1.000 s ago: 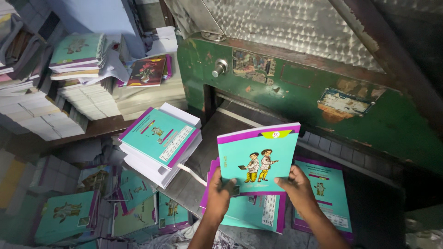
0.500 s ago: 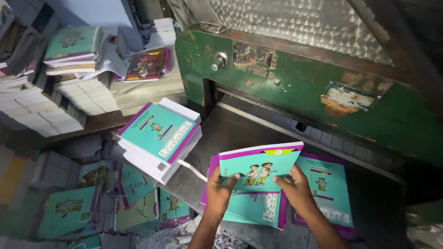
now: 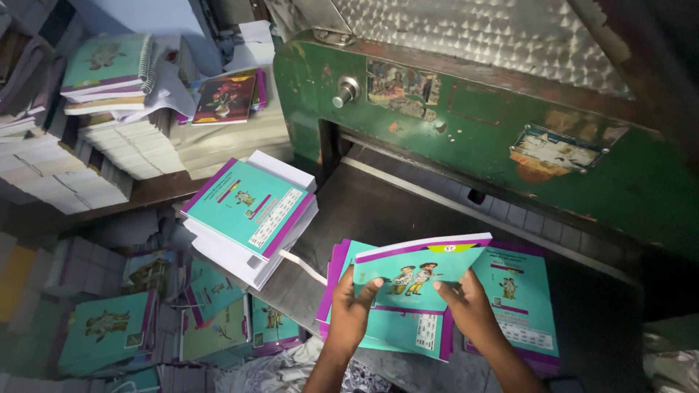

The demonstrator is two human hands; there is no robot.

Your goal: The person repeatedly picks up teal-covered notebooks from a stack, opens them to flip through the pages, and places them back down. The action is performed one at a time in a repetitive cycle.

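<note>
While both hands, left (image 3: 352, 309) and right (image 3: 470, 309), pinch the tilted book (image 3: 415, 273), it could slip, skewing the pile (image 3: 386, 331) beneath.

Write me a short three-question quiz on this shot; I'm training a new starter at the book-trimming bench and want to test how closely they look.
1. True or false: both hands hold the same booklet.
2. Which lies on the machine bed right of the held booklet? A) a teal booklet with a purple border B) a red flower-cover book C) a spiral pad
3. What sits at the bed's left edge, apart from the hands?

Key
1. True: the left hand and right hand grip the teal booklet by its lower edge.
2. A: the flat booklet lies on the dark machine bed.
3. A tilted stack of booklets, teal cover on top.
</note>
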